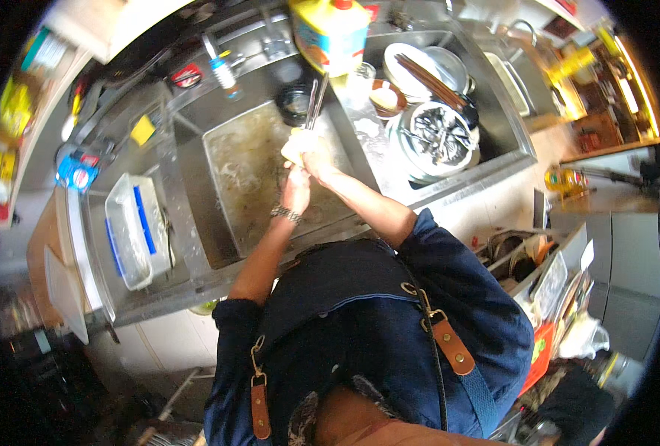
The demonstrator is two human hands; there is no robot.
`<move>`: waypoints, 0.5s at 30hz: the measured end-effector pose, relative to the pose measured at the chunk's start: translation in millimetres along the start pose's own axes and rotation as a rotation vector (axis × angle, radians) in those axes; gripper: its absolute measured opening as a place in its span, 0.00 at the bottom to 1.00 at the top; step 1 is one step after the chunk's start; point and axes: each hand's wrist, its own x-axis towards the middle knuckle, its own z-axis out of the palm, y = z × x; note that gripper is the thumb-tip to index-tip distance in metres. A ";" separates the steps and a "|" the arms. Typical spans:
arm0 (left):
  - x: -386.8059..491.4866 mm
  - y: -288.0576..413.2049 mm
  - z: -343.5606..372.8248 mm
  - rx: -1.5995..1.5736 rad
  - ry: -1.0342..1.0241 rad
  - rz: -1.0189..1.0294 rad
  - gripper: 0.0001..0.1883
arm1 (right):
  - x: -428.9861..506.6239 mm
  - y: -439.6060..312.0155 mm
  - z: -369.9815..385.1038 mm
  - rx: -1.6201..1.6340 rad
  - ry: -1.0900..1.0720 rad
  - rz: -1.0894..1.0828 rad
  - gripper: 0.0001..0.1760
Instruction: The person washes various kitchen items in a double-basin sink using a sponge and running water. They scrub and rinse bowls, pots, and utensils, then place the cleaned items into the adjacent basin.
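Note:
Both my hands are over the left sink basin (196,184), close together. A pale yellow sponge (292,149) is in my right hand (314,155), pressed around a long, shiny metal utensil (317,103). Its prongs or parallel shafts point away from me; blur hides its exact kind. My left hand (296,189), with a bracelet or watch at the wrist, is closed just below the right and seems to grip the utensil's near end, which the fingers hide. Beyond the hands, a round black dish (295,105) sits at the basin's far corner. Cloudy brownish water (246,184) covers the bottom.
Right of the basin stand a bowl of metal cutlery (440,134), brown chopsticks (427,79), a white dish (399,61) and a glass (362,78). A large yellow jug (330,36) stands behind. Left are a clear plastic container (132,231) and another yellow sponge (142,130).

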 end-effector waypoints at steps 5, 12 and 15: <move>-23.8 22.2 -18.9 0.208 -0.393 -0.278 0.14 | 45.5 -26.4 -59.4 0.139 0.278 -0.094 0.10; 21.2 18.5 12.0 -0.019 -0.361 -0.108 0.13 | -4.2 23.9 -37.8 0.159 0.056 -0.140 0.09; 12.7 19.8 21.8 -0.489 -0.580 -0.571 0.14 | -4.9 18.9 -73.2 -0.335 0.229 -0.253 0.09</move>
